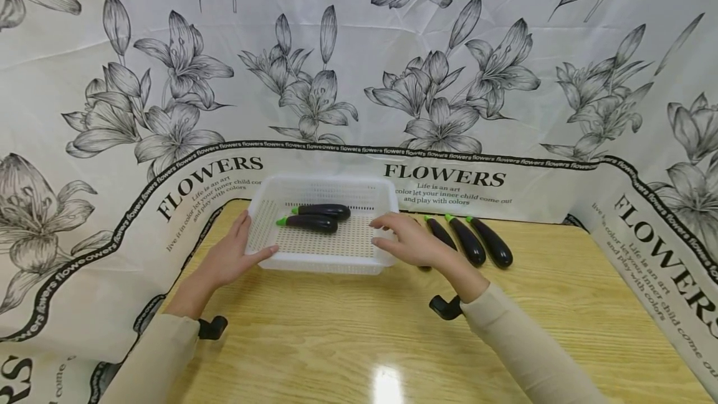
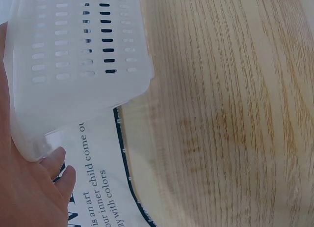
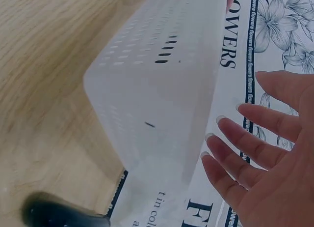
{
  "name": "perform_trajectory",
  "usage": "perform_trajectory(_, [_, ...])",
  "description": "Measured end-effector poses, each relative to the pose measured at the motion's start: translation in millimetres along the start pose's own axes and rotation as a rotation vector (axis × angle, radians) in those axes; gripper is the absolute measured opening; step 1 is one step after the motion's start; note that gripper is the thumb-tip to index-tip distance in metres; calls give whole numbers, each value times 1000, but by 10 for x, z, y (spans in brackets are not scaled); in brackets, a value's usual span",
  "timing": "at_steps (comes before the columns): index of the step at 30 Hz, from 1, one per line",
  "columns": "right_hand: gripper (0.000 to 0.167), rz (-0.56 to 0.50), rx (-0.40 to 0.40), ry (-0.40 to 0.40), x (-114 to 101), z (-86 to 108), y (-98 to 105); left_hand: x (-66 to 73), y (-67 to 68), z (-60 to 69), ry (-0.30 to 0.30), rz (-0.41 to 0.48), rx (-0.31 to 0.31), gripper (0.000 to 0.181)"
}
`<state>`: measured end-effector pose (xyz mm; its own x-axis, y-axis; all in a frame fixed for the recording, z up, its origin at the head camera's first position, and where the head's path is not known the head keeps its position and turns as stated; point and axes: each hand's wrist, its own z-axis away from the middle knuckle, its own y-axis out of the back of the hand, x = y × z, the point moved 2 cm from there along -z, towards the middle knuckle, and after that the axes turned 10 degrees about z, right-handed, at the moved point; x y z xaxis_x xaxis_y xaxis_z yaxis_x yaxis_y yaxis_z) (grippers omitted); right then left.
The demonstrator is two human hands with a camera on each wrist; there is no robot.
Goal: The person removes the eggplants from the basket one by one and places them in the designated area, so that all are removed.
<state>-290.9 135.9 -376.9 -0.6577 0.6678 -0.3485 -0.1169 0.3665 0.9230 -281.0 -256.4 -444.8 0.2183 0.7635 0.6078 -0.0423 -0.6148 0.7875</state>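
A white plastic basket [image 1: 325, 259] with slotted walls is at the back of the table. Two dark eggplants with green stems lie inside: the front eggplant [image 1: 311, 224] and the rear eggplant [image 1: 328, 211]. My left hand [image 1: 229, 259] grips the basket's left end, thumb over the front rim; in the left wrist view its fingers [image 2: 65, 183] wrap round the corner. By the right end is my right hand [image 1: 412, 240], its fingers extended and spread. The right wrist view shows those fingers [image 3: 255, 148] apart from the basket wall, holding nothing.
Right of the basket, several more eggplants [image 1: 470, 243] lie on the wooden table [image 1: 336, 335], one partly hidden behind my right hand. A white cloth [image 1: 359, 98] printed with flowers and lettering hangs along the back and sides. Black mounts [image 1: 445, 307] sit at both wrists.
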Motion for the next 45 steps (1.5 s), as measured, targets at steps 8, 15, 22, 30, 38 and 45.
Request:
perform_trajectory(8, [40,-17,-57,66,-122,-308,76,-4,20,-8,0,0,3,114])
perform_trajectory(15, [39,20,-105,111,-185,-642,96,-11,-4,-18,-2,3,9,114])
perform_trajectory(22, [43,32,-190,111,-216,-1018,102,-20,-14,-26,-4,18,22,114])
perform_trajectory(30, [49,90,-317,107,-120,-1408,-20,25,-14,-27,-19,5,16,113])
perform_trajectory(38, [59,206,-413,111,-46,-1704,-360,15,-9,-43,-23,11,15,113])
perform_trajectory(45, [59,238,-479,77,-54,-1820,-584,8,-12,-39,-4,14,20,114])
